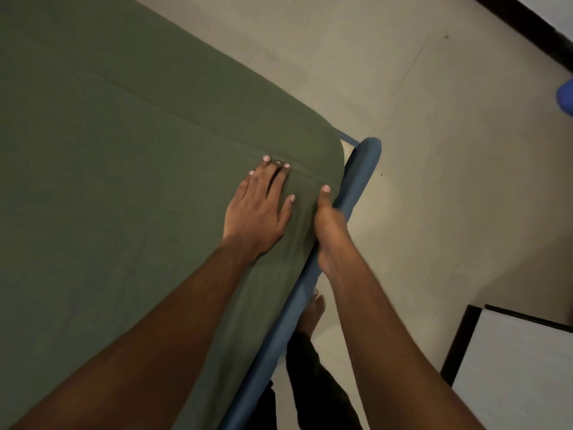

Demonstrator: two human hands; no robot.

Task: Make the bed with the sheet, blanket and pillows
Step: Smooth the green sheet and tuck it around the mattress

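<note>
A dark green sheet (pixel 130 156) lies stretched smooth over the mattress, wrapped round its rounded corner at the right. My left hand (pixel 259 209) rests flat on the sheet just short of that corner, fingers straight and spread. My right hand (pixel 328 228) is at the mattress edge beside the blue bed frame (pixel 361 172). Its thumb lies on top of the sheet, and its fingers go down between mattress and frame, hidden from view. No blanket or pillows are in view.
Pale tiled floor (pixel 434 150) runs along the right of the bed. My bare foot (pixel 313 311) stands close to the frame. A white panel with a dark border (pixel 511 367) sits at the lower right, a blue object (pixel 566 94) at the right edge, and a dark skirting strip (pixel 527 23) at the top right.
</note>
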